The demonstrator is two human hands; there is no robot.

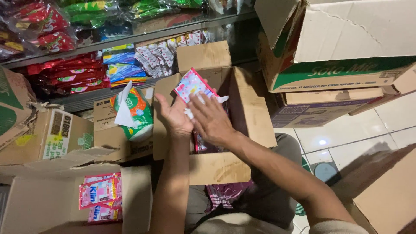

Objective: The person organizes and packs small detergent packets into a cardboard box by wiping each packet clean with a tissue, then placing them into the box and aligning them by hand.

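Left hand (pixel 174 113) grips a flat pink-and-white printed plastic sachet (pixel 191 85); right hand (pixel 211 118), fingers spread, rests against it. Both hover over an open brown cardboard box (pixel 247 108). Stocked metal shelves (pixel 130 41) stand beyond them, white tiled floor (pixel 390 125) to their right.

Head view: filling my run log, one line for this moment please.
left hand: holds pink sachet pack | right hand: on pack | below: open cardboard box

A pink-and-white sachet (pixel 190 85) sits above the open brown carton (pixel 242 108) at centre. Just left, a green-and-orange tissue pack (pixel 139 113) stands in a smaller box. Pink sachets (pixel 99 193) lie in the lower-left carton (pixel 52 208). Red packets (pixel 69 74) and blue-yellow packets (pixel 123 65) fill the shelf. A green-banded white carton (pixel 342 56) is stacked at right.
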